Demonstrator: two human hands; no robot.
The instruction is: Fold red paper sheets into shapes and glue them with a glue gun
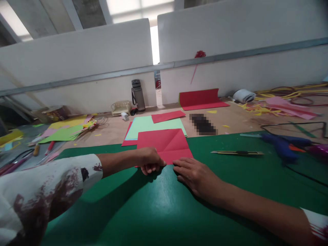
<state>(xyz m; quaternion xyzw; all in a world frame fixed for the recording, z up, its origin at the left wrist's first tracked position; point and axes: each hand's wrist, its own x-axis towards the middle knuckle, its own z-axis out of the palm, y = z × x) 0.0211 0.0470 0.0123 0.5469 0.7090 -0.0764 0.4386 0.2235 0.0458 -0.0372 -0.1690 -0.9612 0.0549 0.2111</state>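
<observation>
A creased sheet of red paper [166,140] lies on the green cutting mat [153,212] in front of me, its far part over a pale green sheet. My left hand [150,160] is closed at the paper's near edge, fingers curled and the thumb side pressed on it. My right hand [193,174] lies flat with fingers stretched, its fingertips touching the near right corner of the paper. Fold lines cross the sheet, one running sideways and one slanting. To the right on the mat rests a utility knife [237,153].
Pale green sheets [135,127] and a smaller red piece [167,117] lie behind. A grey bottle [138,97] stands by the wall, with a folded red card [202,100] farther right. A blue glue gun [280,147] sits at right; paper scraps [66,128] and tools lie left.
</observation>
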